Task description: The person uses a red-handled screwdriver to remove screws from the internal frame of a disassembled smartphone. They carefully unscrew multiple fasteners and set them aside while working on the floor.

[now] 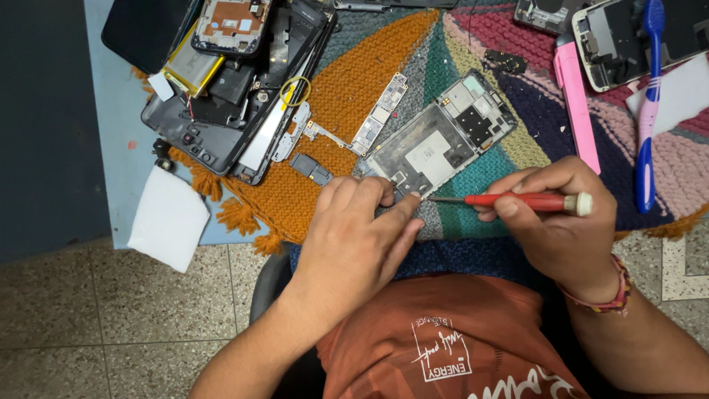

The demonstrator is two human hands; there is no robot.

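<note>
A: What does the right hand (561, 222) hold?

B: Its fingers are clamped on a red-handled screwdriver (528, 201), lying almost level, with the tip at the near corner of the phone frame (439, 144).

A: And the left hand (358, 236)?

B: It grips nothing. Its fingertips (410, 203) press down on that same near corner, just beside the screwdriver tip.

A: Where does the frame lie?

B: On a knitted mat (354, 81) of many colours spread over the worktop (118, 96), tilted on a diagonal. Just left of the frame sits a narrow circuit board (379, 114). Farther left is a heap of dismantled phone parts (229, 89), and below that heap a white cloth (168, 218). Right of the frame lie a pink tool (576, 103) and a blue-and-pink toothbrush (648, 111).
</note>
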